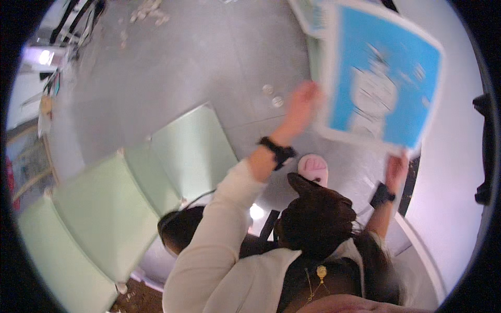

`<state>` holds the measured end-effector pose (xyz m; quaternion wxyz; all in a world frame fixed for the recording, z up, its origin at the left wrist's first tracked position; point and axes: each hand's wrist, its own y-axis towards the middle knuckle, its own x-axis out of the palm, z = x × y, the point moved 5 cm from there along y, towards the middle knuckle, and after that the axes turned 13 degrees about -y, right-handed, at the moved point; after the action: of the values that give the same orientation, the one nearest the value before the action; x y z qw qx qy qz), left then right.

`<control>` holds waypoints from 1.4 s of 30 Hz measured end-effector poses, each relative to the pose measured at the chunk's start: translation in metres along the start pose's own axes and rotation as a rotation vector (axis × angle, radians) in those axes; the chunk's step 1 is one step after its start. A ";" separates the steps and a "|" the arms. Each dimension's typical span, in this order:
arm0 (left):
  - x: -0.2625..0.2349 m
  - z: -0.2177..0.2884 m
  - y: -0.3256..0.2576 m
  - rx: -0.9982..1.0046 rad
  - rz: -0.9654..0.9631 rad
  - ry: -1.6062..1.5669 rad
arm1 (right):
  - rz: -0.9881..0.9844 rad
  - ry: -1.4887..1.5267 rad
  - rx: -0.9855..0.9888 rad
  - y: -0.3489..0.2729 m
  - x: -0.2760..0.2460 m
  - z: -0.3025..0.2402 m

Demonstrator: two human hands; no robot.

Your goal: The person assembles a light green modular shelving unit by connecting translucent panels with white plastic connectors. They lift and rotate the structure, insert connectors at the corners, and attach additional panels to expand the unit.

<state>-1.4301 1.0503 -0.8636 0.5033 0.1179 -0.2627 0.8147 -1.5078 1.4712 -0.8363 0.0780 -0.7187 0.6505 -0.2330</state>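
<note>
A rectangular blue picture panel with a white border and a pale figure on it is held up at the upper right, tilted and blurred by motion. My left hand is closed at its left edge, the fingertips smeared. At the lower right edge my right hand grips the panel, fingers partly hidden. Black bands circle both my wrists. Behind the panel's top left corner, part of another pale green and blue panel shows.
Several pale green panels stand at the left, joined at their edges. A pink slipper is below my hands, near a dark brown shape at my lap. Two small round things and white scraps lie on the grey floor. A white wall runs along the right.
</note>
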 end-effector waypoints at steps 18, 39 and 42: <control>-0.008 -0.021 0.080 -0.195 0.090 -0.086 | 0.655 -0.735 0.700 -0.203 -0.393 0.059; -0.107 0.081 0.007 -0.152 -0.007 0.824 | -0.548 -1.313 -0.390 0.055 0.245 0.043; -0.127 0.119 -0.053 -0.180 0.068 0.840 | -0.691 -1.517 -0.303 0.002 0.284 0.031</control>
<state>-1.3328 0.9080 -0.8062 0.5476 -0.2772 -0.1087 0.7820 -1.4828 1.1895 -0.7982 0.3206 -0.8415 0.1900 0.3911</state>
